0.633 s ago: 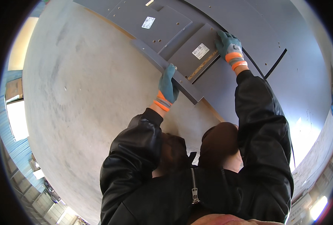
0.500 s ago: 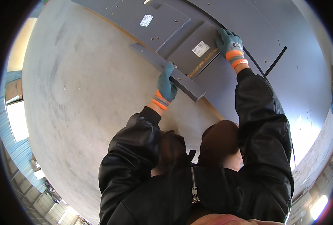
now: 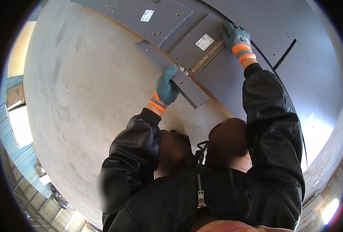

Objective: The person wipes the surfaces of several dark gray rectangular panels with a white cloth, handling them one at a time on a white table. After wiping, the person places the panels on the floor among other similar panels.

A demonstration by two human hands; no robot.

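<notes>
My left hand (image 3: 167, 86), in a teal glove with an orange cuff, is closed around a narrow dark grey board (image 3: 190, 89). The board runs at a slant just beside the edge of a large grey panel (image 3: 227, 85). Small pale pieces (image 3: 184, 70) show between board and panel; their kind is unclear. On the large panel rests a smaller grey panel (image 3: 185, 48) with a white label (image 3: 204, 42) and a bare chipboard edge (image 3: 206, 58). My gloved right hand (image 3: 237, 36) grips its far right end, the fingertips partly hidden.
Another grey panel (image 3: 167, 17) with drilled holes and a label lies farther left. A black strip (image 3: 285, 54) lies on the large grey surface (image 3: 314, 81) at right. Bare concrete floor (image 3: 82, 96) spreads to the left, and my knees (image 3: 229, 141) are close below the panels.
My left hand has shifted the narrow board slightly down and left, so more of the large panel's edge shows. My right hand stays on the smaller panel.
</notes>
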